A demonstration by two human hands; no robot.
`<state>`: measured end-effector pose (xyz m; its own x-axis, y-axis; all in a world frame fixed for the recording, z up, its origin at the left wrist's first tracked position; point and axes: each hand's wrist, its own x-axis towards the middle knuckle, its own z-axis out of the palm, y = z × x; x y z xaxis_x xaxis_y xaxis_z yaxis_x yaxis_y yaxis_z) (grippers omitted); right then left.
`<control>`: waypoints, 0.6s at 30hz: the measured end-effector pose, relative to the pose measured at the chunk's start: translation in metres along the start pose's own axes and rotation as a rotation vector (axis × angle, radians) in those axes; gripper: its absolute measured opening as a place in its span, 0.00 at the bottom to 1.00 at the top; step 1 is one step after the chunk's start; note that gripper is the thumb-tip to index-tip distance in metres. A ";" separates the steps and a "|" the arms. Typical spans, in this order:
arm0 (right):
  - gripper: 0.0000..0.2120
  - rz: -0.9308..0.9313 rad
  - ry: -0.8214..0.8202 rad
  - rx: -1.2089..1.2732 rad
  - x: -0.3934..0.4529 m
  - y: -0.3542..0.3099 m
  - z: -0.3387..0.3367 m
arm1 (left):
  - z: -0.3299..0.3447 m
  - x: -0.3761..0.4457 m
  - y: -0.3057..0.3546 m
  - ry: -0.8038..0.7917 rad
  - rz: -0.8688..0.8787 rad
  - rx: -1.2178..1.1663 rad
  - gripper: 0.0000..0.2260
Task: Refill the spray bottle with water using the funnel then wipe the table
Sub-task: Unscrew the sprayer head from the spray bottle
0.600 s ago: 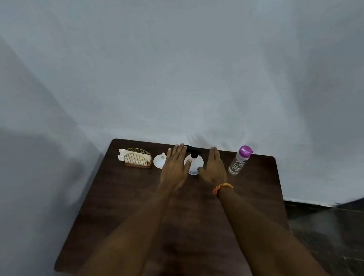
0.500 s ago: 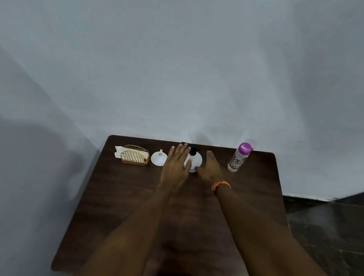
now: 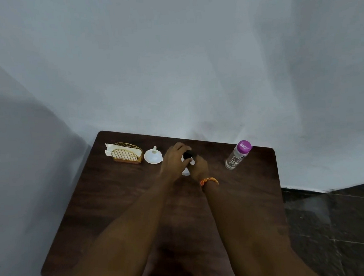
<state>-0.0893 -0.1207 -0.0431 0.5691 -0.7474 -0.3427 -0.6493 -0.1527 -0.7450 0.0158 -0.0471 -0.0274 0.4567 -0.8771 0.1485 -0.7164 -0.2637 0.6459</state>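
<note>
A white spray bottle with a black spray head (image 3: 187, 155) stands near the far edge of the dark wooden table (image 3: 120, 198). My left hand (image 3: 174, 161) curls around its left side and top. My right hand (image 3: 198, 168) grips its right side lower down, with an orange band on that wrist. Most of the bottle is hidden between the hands. A white funnel (image 3: 153, 156) lies just left of my left hand. To the right, apart from both hands, a clear water bottle (image 3: 238, 155) with a purple cap stands upright.
A gold wire holder with white napkins (image 3: 126, 155) stands at the table's far left. A pale wall runs right behind the table. Dark tiled floor (image 3: 338, 224) lies to the right of it.
Both hands were flat with fingers stretched out beside the spray bottle. Now their fingers have curled in and closed around it. The view has tilted slightly.
</note>
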 end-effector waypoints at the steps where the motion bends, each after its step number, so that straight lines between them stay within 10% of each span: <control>1: 0.14 -0.014 -0.010 -0.012 -0.002 0.005 0.002 | 0.000 -0.002 -0.001 0.004 -0.007 -0.011 0.12; 8: 0.13 -0.062 -0.003 0.049 -0.022 0.034 -0.004 | 0.006 -0.018 -0.009 -0.094 -0.234 -0.154 0.14; 18: 0.14 -0.071 -0.047 0.019 -0.033 0.068 -0.015 | 0.014 -0.035 0.012 -0.178 0.120 -0.184 0.11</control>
<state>-0.1601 -0.1160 -0.0738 0.6366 -0.7039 -0.3149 -0.5972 -0.1917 -0.7788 -0.0159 -0.0253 -0.0355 0.2628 -0.9587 0.1090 -0.6447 -0.0904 0.7591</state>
